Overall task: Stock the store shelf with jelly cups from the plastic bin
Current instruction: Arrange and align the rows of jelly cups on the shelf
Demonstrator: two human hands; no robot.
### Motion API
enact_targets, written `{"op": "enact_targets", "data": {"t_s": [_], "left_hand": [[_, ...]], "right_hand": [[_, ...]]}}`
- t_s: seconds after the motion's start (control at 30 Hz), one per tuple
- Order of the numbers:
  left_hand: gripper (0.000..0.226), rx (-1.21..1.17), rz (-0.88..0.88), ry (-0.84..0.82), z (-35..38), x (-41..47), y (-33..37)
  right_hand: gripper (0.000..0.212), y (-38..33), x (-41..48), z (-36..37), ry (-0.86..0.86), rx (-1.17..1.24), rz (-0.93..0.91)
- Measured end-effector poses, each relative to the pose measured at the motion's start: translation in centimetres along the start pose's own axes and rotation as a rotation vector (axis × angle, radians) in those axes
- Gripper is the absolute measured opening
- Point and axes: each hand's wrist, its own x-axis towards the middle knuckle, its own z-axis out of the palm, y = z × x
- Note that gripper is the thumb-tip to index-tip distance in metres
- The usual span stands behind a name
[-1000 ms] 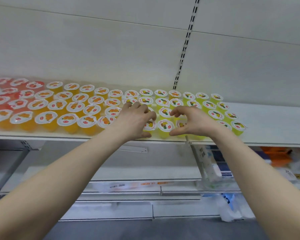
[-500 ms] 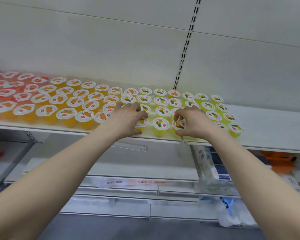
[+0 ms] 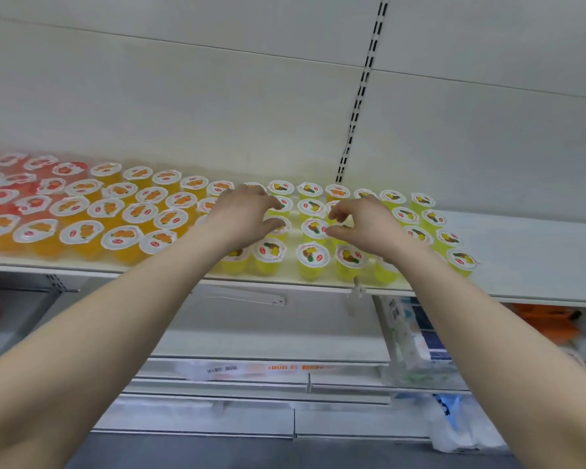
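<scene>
Small yellow plastic jelly cups [image 3: 313,257] stand at the front of the long white shelf [image 3: 538,258]. Over its middle rows, the left hand [image 3: 244,214] and right hand [image 3: 362,221] half curl; I cannot tell if either grip holds one. Cups look light and squashy, so pinch the sides gently.

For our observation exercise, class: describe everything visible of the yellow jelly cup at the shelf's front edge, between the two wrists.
The jelly cup is a clear tub of yellow jelly under a round white lid printed with fruit and a red logo. It stands upright on the white shelf, between similar cups. The left hand and right hand are behind it, not touching.
</scene>
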Motion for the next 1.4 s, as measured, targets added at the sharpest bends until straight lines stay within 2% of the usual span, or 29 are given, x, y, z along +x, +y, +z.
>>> {"op": "enact_targets", "data": {"t_s": [0.13, 0.27, 0.67, 0.9, 1.07, 1.17, 1.3, 1.4], "left_hand": [[0.053, 0.014, -0.008, -0.114, 0.2, 1.6, -0.4], [0.057, 0.029, 0.020, -0.170, 0.8, 2.6, -0.5], [0.051, -0.032, 0.041, -0.096, 1.4, 2.8, -0.9], [0.051, -0.003, 0.062, -0.054, 1.1, 2.6, -1.3], [0.041, -0.193, 0.128, -0.102, 0.0, 1.0, -2.2], [0.051, -0.164, 0.159, -0.175, -0.3, -0.5, -2.2], [0.073, 0.002, 0.220, -0.187, -0.3, -1.6, -1.6], [0.075, 0.091, 0.225, -0.172, -0.1, -1.8, -0.9]], "right_hand": [[0.047, -1.9, 2.3, 1.5, -0.067, -0.131, 0.048], [0.049, -2.5, 3.6, 2.7, -0.071, -0.183, 0.072], [0.044, -2.3, 4.0, 3.9, 0.006, -0.128, 0.098], [0.044, -2.0, 3.6, 3.5, -0.042, -0.116, 0.097], [0.028, -1.8, 1.9, 2.3, 0.026, 0.036, 0.039], [0.020, -1.9, 0.3, 1.7, -0.038, 0.161, -0.043], [0.037, -2.4, -1.0, 1.5, -0.144, 0.089, -0.074], [0.048, -2.9, -1.2, 1.7, -0.158, -0.057, -0.113]]}}
